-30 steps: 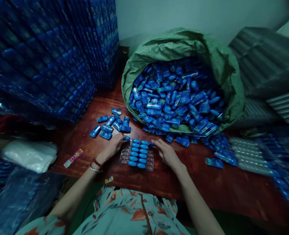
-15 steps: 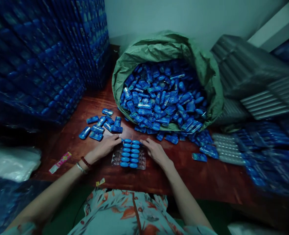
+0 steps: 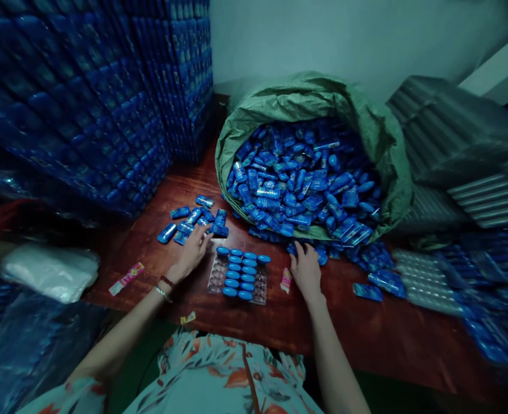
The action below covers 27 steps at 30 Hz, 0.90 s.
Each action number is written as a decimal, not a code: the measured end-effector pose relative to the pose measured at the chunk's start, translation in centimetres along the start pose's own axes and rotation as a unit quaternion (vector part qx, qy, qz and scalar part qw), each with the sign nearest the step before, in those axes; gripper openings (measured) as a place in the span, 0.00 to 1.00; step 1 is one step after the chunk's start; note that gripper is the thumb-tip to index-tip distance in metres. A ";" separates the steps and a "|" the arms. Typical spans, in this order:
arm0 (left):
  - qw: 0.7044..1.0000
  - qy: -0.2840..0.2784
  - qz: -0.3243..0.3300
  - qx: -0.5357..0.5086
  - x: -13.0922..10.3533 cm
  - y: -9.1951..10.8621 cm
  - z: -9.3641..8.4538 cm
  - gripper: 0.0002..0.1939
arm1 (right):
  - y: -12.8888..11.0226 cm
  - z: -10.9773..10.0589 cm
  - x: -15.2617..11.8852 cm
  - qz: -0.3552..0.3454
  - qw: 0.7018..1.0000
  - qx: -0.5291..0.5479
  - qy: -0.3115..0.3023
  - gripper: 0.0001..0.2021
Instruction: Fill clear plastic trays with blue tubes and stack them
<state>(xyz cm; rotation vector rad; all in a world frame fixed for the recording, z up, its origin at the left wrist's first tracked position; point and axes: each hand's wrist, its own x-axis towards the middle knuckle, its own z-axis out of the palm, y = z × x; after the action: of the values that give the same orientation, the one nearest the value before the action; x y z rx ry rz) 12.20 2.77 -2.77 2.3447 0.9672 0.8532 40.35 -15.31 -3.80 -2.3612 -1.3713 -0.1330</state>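
A clear plastic blister tray (image 3: 260, 279) lies flat in front of me. Blue oval pieces (image 3: 242, 270) fill its two middle columns, with one more at each side of the far row. My left hand (image 3: 192, 253) is left of the tray, its fingers spread over the near packets of a small pile of shiny blue wrapped packets (image 3: 168, 232). To the right of the tray, my right hand (image 3: 307, 270) has its fingers apart and slightly bent, touching blue packets (image 3: 322, 255) at the sack's front. Its fingertips partly hide what lies beneath them.
An open green sack (image 3: 403, 172) full of blue packets lies behind the tray. Filled blue packs (image 3: 120, 115) are stacked high at left; empty trays (image 3: 428, 282) and more packs stand right. Pink wrapper scraps (image 3: 127, 279) and clear plastic (image 3: 51, 270) lie near the table's front.
Both hands have left the tray's far row and moved outward to packets on either side. Blue pieces now show at both ends of that row. A pink wrapper beside the tray is uncovered.
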 end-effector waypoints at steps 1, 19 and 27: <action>0.999 0.019 -0.038 0.014 0.8 -0.1 0.2 0.16 | 0.0 0.1 0.4 -0.007 1.000 -0.024 -0.015 0.17; 0.972 0.087 -0.195 -0.101 -5.9 1.5 -2.8 0.13 | -1.8 0.7 0.5 0.065 0.995 -0.066 -0.044 0.19; 0.993 0.061 -0.062 -0.079 -6.7 3.8 -1.8 0.08 | -2.3 1.3 0.6 0.032 0.998 -0.049 0.000 0.21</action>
<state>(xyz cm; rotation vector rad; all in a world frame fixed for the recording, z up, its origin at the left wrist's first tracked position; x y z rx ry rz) 8.95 -4.30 -1.63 2.0972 1.0433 0.9940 38.54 -13.33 -4.15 -2.4821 -1.3155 -0.1854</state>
